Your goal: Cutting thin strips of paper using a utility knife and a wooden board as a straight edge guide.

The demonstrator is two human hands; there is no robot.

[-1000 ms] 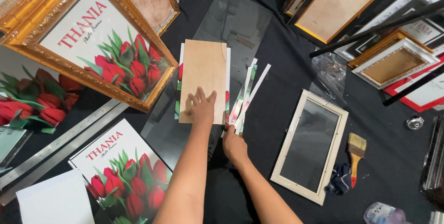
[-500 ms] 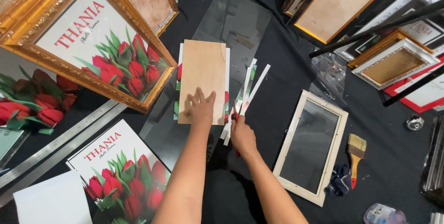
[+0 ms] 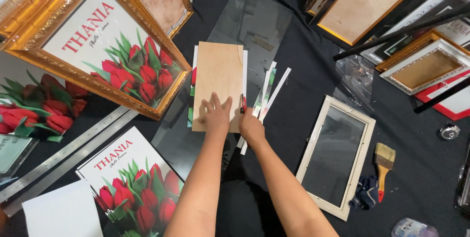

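Left hand [image 3: 216, 112] flat, fingers spread, pressing board [image 3: 218, 83] onto poster sheet [image 3: 192, 95] over glass pane [image 3: 252, 22]. Right hand [image 3: 251, 127] clenched around red cutter [image 3: 243, 104], just right of board's long edge, running away from body.

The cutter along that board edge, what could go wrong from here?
1. The left hand lies flat on the board, fingers spread close to the edge where the right hand runs the red cutter; a slip could nick them.
2. The board could shift and skew the cut in the print beneath.
3. Everything sits on a glass sheet, which could get scratched.
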